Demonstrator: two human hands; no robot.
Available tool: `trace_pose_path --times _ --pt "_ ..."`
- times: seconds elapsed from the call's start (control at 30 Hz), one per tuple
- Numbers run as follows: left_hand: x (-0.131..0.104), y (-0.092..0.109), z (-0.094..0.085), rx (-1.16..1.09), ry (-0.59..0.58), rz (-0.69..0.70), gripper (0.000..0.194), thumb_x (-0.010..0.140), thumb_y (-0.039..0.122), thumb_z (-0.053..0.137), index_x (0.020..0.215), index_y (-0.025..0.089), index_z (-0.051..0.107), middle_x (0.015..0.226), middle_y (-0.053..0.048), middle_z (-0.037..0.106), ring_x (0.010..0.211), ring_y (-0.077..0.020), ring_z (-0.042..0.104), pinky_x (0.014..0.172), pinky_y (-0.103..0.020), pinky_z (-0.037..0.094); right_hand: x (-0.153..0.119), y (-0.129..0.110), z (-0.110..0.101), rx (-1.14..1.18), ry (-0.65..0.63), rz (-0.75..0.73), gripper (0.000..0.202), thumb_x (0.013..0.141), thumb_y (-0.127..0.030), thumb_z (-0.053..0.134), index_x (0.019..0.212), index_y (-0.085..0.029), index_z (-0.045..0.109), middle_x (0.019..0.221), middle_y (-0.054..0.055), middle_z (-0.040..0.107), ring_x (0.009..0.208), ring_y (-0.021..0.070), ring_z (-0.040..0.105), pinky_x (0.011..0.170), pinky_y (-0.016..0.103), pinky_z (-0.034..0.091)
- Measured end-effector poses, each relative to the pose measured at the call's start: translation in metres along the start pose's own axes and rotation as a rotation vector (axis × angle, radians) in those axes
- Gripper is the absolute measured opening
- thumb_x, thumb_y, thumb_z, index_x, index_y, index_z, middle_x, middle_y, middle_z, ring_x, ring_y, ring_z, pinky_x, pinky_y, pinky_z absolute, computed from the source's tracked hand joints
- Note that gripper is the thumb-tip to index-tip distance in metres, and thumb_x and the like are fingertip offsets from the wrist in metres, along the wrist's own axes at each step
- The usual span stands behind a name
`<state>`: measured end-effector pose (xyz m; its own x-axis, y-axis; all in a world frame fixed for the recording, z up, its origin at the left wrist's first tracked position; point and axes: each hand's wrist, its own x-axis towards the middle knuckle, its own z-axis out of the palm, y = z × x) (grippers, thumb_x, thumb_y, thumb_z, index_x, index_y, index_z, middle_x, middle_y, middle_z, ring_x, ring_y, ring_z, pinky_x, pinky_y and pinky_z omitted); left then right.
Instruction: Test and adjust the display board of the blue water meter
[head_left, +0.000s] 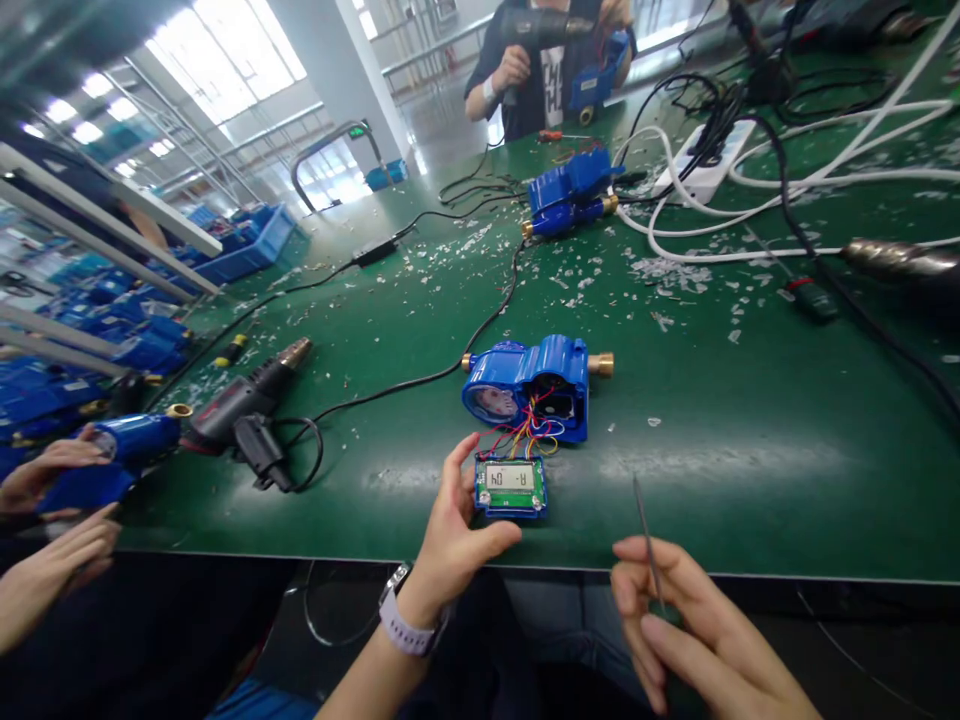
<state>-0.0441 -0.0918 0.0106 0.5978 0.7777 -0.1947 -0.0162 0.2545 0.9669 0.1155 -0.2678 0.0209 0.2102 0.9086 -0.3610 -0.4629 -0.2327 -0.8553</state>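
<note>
A blue meter (pixel 495 370) with brass ends lies on the green table (pixel 390 430), its compartment open. Coloured wires (pixel 531 428) run from it to a display module (pixel 513 484), a green circuit board with a lit-looking LCD in a blue frame near the table edge. My left hand (pixel 457 530) is at the module's left side, thumb and fingers spread around its corner; whether the fingertips press on it is hard to tell. At the lower right my right hand (pixel 675 610) holds a screwdriver (pixel 645 525) with a dark green handle, its thin shaft pointing up and away from me.
A heat gun (pixel 247 405) lies left, near a co-worker's hands (pixel 75 540) on another blue meter (pixel 135 440). Farther back are a blue meter (pixel 570 190), power strip (pixel 705 165), cables, plastic scraps and a second screwdriver (pixel 812 298). Across the table a person (pixel 551 70) holds a heat gun.
</note>
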Motion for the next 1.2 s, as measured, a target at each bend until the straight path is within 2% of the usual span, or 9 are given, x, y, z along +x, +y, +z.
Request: trace_pose_path --times 0.13,0.27,0.57,0.7,0.83,0.97,1.03,1.13,1.2 --pt "-0.001 -0.001 0.009 0.063 0.057 0.006 0.083 0.068 0.028 0.083 0.135 0.021 0.035 0.126 -0.010 0.060 0.110 -0.0247 0.062 0.095 -0.034 0.050 0.019 -0.015 0.004 -0.254 -0.010 -0.187 0.029 0.103 -0.033 0.041 0.132 -0.032 0.042 0.110 0.004 0.056 0.064 0.0124 0.057 0.065 0.029 0.052" --pt "-0.001 0.003 0.004 0.083 -0.027 0.004 0.076 0.069 0.025 0.081 0.134 0.018 0.043 0.124 -0.010 0.063 0.111 -0.0265 0.062 0.098 -0.037 0.049 0.044 -0.028 0.001 -0.532 0.037 -0.343 0.027 0.101 -0.031 0.044 0.128 -0.031 0.046 0.123 0.005 0.054 0.062 0.0104 0.056 0.065 0.029 0.050" --pt "-0.004 0.016 -0.033 0.189 -0.339 0.020 0.085 0.072 0.033 0.080 0.145 0.023 0.038 0.145 -0.011 0.049 0.131 -0.0322 0.049 0.114 -0.053 0.033 0.060 -0.015 0.016 -0.661 -0.196 -0.214 0.036 0.099 -0.033 0.037 0.133 -0.021 0.040 0.091 0.005 0.062 0.071 0.0193 0.057 0.078 0.041 0.043" --pt "-0.018 0.003 -0.032 0.213 -0.176 0.055 0.082 0.076 0.039 0.076 0.145 0.020 0.036 0.143 -0.014 0.050 0.129 -0.0326 0.050 0.112 -0.052 0.036 0.055 -0.007 0.025 -0.621 -0.186 -0.178 0.036 0.100 -0.033 0.037 0.133 -0.020 0.038 0.076 0.000 0.058 0.064 0.0183 0.056 0.077 0.040 0.043" --pt "-0.036 -0.010 -0.019 0.241 -0.023 0.141 0.070 0.088 0.051 0.059 0.145 0.021 0.032 0.144 -0.014 0.048 0.129 -0.0309 0.051 0.110 -0.049 0.039 0.050 -0.002 0.033 -0.557 -0.167 -0.176 0.035 0.100 -0.031 0.037 0.134 -0.020 0.037 0.086 0.002 0.060 0.059 0.0146 0.055 0.077 0.038 0.046" --pt "-0.040 -0.014 -0.006 0.397 0.117 0.157 0.103 0.060 0.069 0.075 0.138 0.021 0.029 0.133 -0.017 0.053 0.120 -0.0366 0.055 0.104 -0.056 0.042 0.044 0.003 0.038 -0.520 -0.118 -0.184 0.033 0.101 -0.034 0.039 0.133 -0.024 0.040 0.125 0.011 0.053 0.055 0.0103 0.055 0.066 0.032 0.051" --pt "-0.037 -0.012 -0.004 0.521 0.187 0.147 0.106 0.050 0.067 0.082 0.132 0.020 0.034 0.126 -0.017 0.055 0.115 -0.0380 0.057 0.101 -0.059 0.043 0.042 0.005 0.037 -0.547 -0.115 -0.186 0.035 0.100 -0.033 0.040 0.133 -0.023 0.040 0.127 0.012 0.052 0.059 0.0115 0.058 0.076 0.035 0.052" --pt "-0.032 -0.008 -0.005 0.667 0.212 0.147 0.085 0.058 0.050 0.084 0.124 0.021 0.038 0.119 -0.014 0.057 0.110 -0.0358 0.058 0.096 -0.058 0.045 0.041 0.006 0.033 -0.594 -0.148 -0.193 0.037 0.099 -0.030 0.040 0.135 -0.022 0.040 0.117 0.010 0.059 0.064 0.0136 0.060 0.095 0.042 0.044" --pt "-0.031 -0.005 -0.008 0.716 0.202 0.161 0.074 0.063 0.036 0.079 0.124 0.021 0.038 0.119 -0.013 0.057 0.110 -0.0335 0.058 0.095 -0.055 0.047 0.041 0.006 0.030 -0.609 -0.200 -0.175 0.039 0.100 -0.028 0.038 0.139 -0.023 0.038 0.097 0.005 0.064 0.065 0.0159 0.061 0.095 0.044 0.044"
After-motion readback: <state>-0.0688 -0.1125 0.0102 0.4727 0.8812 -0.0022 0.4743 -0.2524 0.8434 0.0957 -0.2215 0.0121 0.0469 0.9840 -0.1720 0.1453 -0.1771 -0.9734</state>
